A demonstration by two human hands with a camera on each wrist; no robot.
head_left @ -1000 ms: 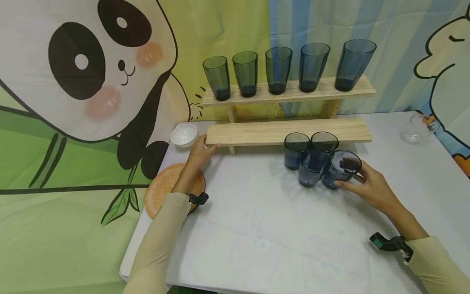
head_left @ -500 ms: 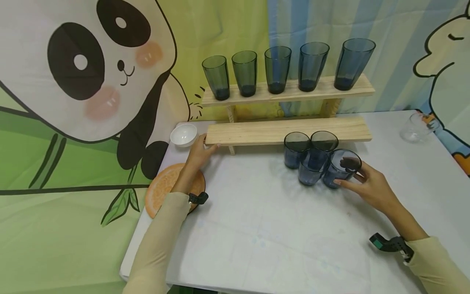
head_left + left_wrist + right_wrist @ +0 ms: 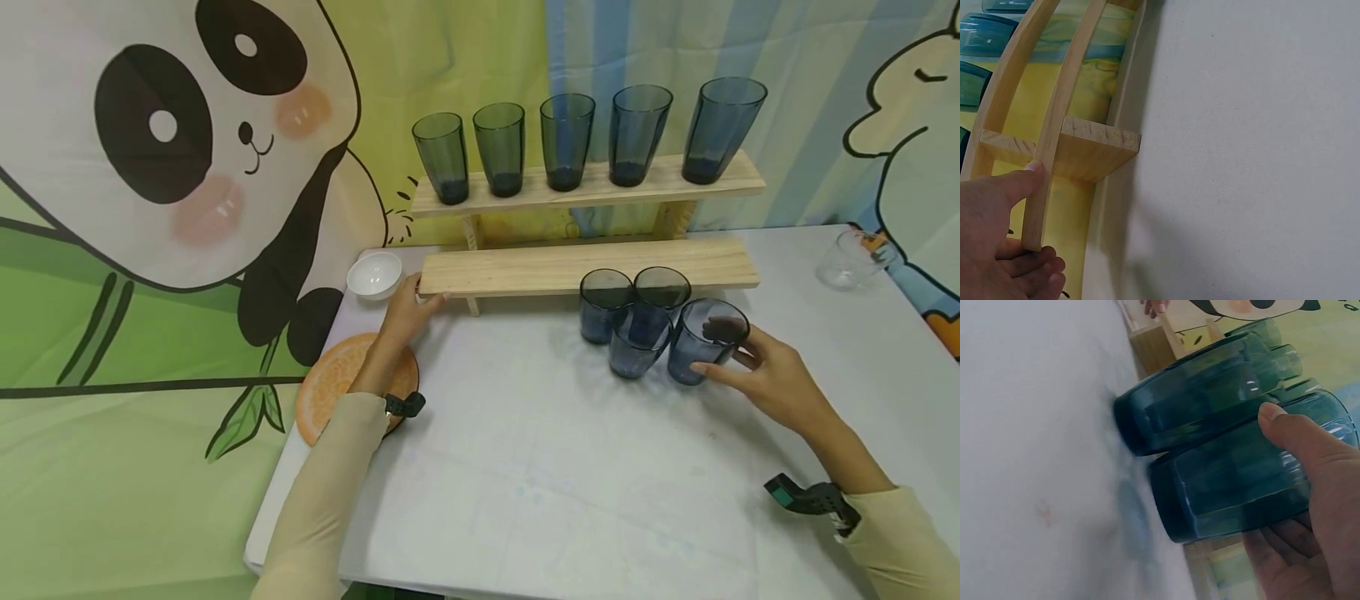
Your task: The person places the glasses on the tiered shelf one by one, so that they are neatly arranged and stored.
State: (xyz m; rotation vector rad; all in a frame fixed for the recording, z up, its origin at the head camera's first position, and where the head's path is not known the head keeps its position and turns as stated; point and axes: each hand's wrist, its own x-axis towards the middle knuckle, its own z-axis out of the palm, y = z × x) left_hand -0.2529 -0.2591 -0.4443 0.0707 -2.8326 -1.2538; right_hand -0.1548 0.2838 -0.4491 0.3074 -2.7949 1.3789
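My right hand (image 3: 772, 375) grips a blue glass tumbler (image 3: 701, 346) by its right side, thumb in front and fingers behind. In the right wrist view this tumbler (image 3: 1235, 475) stands close beside another tumbler (image 3: 1191, 394). Three more blue tumblers cluster to its left, among them the front one (image 3: 637, 342) and the left one (image 3: 604, 308). My left hand (image 3: 405, 317) holds the left end of the lower board (image 3: 525, 271) of a wooden two-tier rack. The left wrist view shows the thumb on the board's front edge (image 3: 1050, 150) and the fingers under its end.
Several tall tumblers (image 3: 567, 142) stand in a row on the rack's upper board (image 3: 592, 196). A white bowl (image 3: 375, 276) and an orange-slice mat (image 3: 322, 392) lie at the left of the white table (image 3: 555, 467). A clear glass vessel (image 3: 847, 260) stands at the far right.
My right hand has moved slightly right with the gripped tumbler, which now stands a little apart from the front tumbler. The left hand has stayed on the board's end.
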